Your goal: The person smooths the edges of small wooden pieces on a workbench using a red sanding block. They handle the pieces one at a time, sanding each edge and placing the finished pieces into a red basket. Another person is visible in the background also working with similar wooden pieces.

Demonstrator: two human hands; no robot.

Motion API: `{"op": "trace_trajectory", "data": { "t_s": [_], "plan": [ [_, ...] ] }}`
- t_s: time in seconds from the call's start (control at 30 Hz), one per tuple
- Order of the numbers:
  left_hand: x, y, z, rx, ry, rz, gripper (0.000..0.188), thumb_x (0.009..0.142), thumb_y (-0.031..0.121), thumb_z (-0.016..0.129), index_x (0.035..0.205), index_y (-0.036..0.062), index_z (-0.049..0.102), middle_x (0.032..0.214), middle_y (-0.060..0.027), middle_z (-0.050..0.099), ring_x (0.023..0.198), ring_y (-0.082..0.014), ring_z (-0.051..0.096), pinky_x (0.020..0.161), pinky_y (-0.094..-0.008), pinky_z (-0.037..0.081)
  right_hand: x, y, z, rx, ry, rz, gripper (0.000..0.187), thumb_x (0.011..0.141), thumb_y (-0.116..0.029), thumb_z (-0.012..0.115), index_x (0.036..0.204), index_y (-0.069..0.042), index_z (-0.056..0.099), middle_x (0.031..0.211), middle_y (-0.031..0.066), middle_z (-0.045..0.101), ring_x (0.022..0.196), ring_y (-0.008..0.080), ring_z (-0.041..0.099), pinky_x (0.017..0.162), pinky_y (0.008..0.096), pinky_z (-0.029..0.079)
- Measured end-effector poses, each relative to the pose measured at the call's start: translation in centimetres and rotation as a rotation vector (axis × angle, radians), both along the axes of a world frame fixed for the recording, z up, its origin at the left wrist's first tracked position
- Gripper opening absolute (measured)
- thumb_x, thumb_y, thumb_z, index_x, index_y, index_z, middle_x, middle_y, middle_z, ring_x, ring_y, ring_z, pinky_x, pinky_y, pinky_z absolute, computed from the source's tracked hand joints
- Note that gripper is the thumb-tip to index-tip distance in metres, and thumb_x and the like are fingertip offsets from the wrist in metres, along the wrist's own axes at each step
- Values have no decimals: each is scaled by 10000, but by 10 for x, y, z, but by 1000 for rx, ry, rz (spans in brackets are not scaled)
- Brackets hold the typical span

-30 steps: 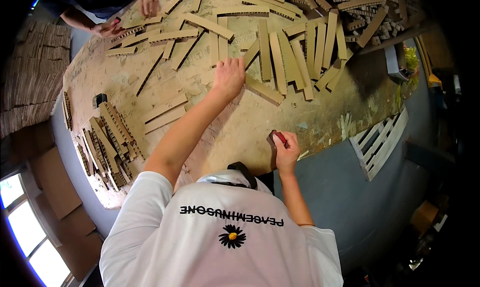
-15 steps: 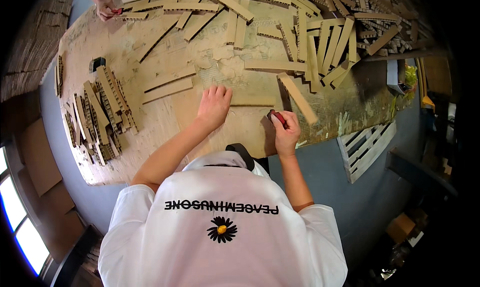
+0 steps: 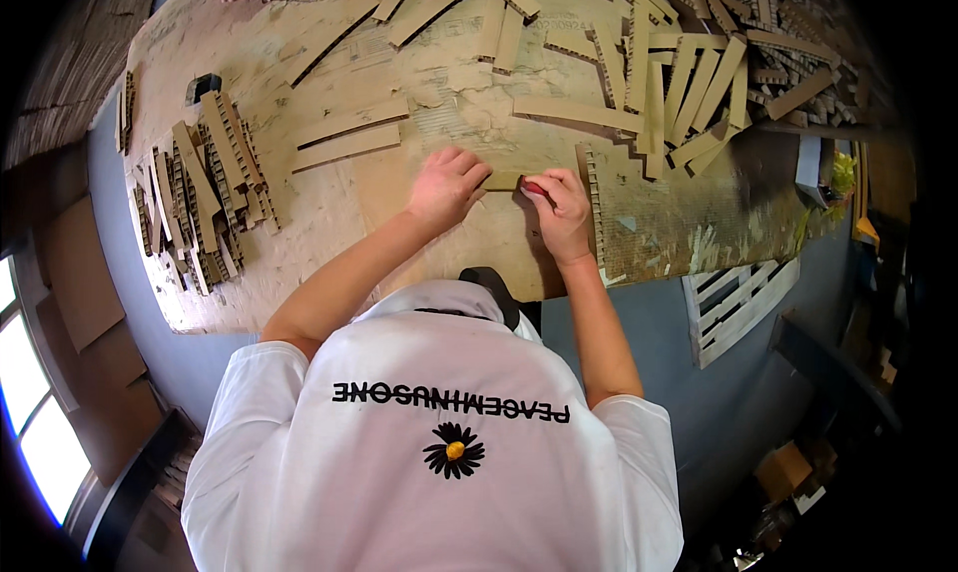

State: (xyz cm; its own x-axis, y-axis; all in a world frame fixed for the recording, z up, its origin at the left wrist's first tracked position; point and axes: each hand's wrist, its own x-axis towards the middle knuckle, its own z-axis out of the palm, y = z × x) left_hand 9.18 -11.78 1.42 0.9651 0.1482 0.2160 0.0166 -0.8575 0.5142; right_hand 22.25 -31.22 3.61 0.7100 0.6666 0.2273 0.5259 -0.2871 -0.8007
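Bridging both hands, a short cardboard strip (image 3: 505, 181) lies on the table (image 3: 439, 258), at 3 o'clock from the L hand (image 3: 450, 185) & approx 10 o'clock from the R hand (image 3: 562, 213). L fingers bent at strip's near end; can't tell if clamped or just pressing. R hand closed round a red tool (image 3: 535, 187), at strip's R end; exact contact hidden. Vs 0.5 s ago: R hand + tool were apart from strip, approx 4 o'clock; now up at its end. Loose strip (image 3: 591, 203), then slanting toward 5 o'clock, now runs roughly 12-to-6, just beside R hand at 3 o'clock.
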Motion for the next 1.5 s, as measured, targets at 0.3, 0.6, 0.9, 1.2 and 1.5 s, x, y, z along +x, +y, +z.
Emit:
{"op": "trace_trajectory", "data": {
  "t_s": [0.3, 0.6, 0.9, 1.2, 1.5],
  "plan": [
    [-5, -4, -4, 41, -23, 25, 260, 862, 148, 734, 1104, 96, 653, 1142, -68, 648, 1101, -314, 596, 906, -449, 480, 7, -3, 16, 34, 119, -71, 153, 854, -2, 796, 1002, -30, 769, 994, 91, 663, 881, 236, 665, 769, 327, 543],
    [-44, -20, -15, 164, 102, -165, 249, 924, 122, 617, 1155, 35, 653, 1612, -150, 454, 1509, -380, 402, 1239, -611, 289, -4, -9, 29, -5, 125, -65, 158, 854, -5, 797, 1006, -36, 772, 986, 84, 670, 875, 237, 671, 775, 335, 544],
    [-54, -27, -25, 238, 95, -150, 367, 940, 143, 605, 1289, 41, 653, 1659, -146, 396, 1554, -361, 341, 1258, -644, 211, -1, 0, 8, -81, 46, 63, 146, 825, -63, 821, 966, -74, 782, 934, 76, 682, 861, 269, 662, 751, 369, 537],
    [-53, -25, -23, 175, 94, -160, 383, 925, 127, 620, 1296, 32, 633, 1659, -151, 392, 1556, -357, 336, 1254, -637, 217, 7, 4, 4, -130, -82, 119, 140, 811, -99, 826, 943, -102, 779, 935, 56, 689, 854, 273, 671, 750, 371, 552],
    [-41, -21, -9, 84, 73, -14, 455, 911, 242, 718, 1310, 51, 614, 1499, -129, 538, 1442, -337, 448, 1221, -554, 317, 7, 3, 7, -179, -104, 118, 129, 834, -117, 822, 954, -121, 775, 952, 59, 700, 784, 277, 706, 698, 358, 564]
  ]
}}
